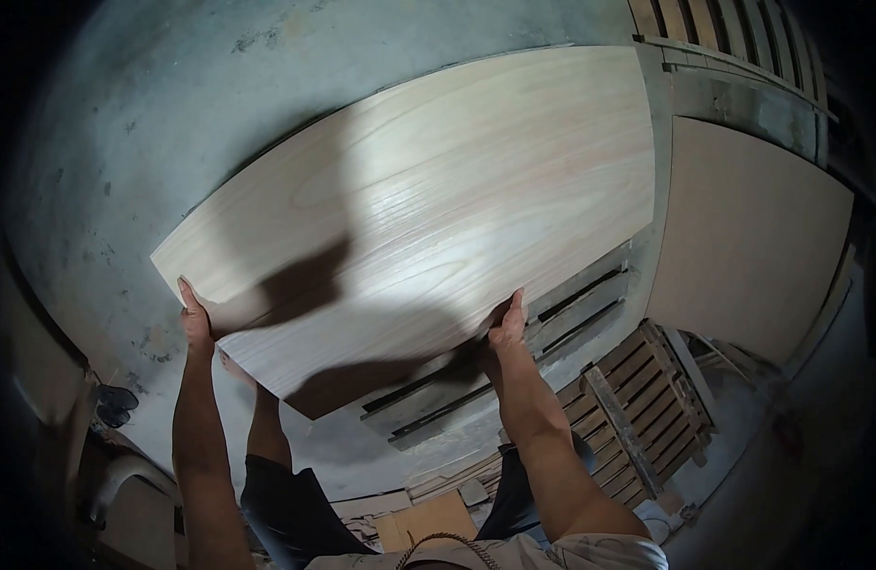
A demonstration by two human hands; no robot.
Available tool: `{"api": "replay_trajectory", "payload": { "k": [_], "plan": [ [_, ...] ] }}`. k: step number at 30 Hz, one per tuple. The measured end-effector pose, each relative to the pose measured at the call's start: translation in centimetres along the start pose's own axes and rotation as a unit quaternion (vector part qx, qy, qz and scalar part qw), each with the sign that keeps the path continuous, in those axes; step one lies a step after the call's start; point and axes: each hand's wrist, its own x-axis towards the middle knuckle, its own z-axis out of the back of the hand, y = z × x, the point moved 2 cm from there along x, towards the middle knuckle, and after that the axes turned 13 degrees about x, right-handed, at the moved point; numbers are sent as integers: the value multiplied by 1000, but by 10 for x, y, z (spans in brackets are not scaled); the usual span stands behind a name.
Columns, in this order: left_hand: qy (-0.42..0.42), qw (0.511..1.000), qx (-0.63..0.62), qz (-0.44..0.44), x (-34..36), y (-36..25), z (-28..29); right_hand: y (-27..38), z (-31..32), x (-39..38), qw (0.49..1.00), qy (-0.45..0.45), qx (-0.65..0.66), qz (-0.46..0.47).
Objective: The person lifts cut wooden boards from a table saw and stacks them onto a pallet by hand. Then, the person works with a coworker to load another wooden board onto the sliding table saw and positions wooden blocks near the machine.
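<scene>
One left hand (199,323): my fingers grasp the short end of the panel, thumb laid on the upper face, the remaining fingers largely hidden beneath; best used, I judge, to steer that end, with light thumb pressure to spare the surface.
Pale wood panel (428,209): spans the space between my left and right fingers and runs well beyond both, away from me; whether it rests or is raised, I cannot tell. Its far edge lies outside my grip, so a level, matched hold should limit tipping.
Grey slatted pallet (590,296): below the panel, showing beside my right fingers; fingertips underneath could be pinched against its slats.
Right hand (507,328): grasps the near long edge around its middle, thumb on top, fingers tucked under; well placed, I judge, to bear weight.
Second panel (752,237): to the right of my right fingers, well apart; it calls for clearance when turning.
</scene>
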Motion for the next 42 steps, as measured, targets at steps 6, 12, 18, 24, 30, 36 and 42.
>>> {"api": "replay_trajectory", "payload": {
  "k": [6,12,18,24,30,36,42],
  "plan": [
    [33,999,9,8,9,-23,-23,13,-26,-3,996,-54,-35,-55],
    [54,994,25,91,32,2,-44,18,-52,32,978,-118,-149,-81],
    [-25,987,156,-19,50,30,-11,-20,-48,-49,933,-11,-274,235],
    [-167,983,78,-19,-98,47,-50,-106,5,-237,878,281,-211,-324],
    [-9,984,-162,70,-134,5,28,-164,-114,-489,579,362,-71,-728],
    [41,811,-582,41,-228,-137,86,-87,-193,-592,698,314,-232,-600],
    [106,760,-641,-22,-254,-176,196,-94,-238,-637,725,411,-256,-490]
  ]
}}
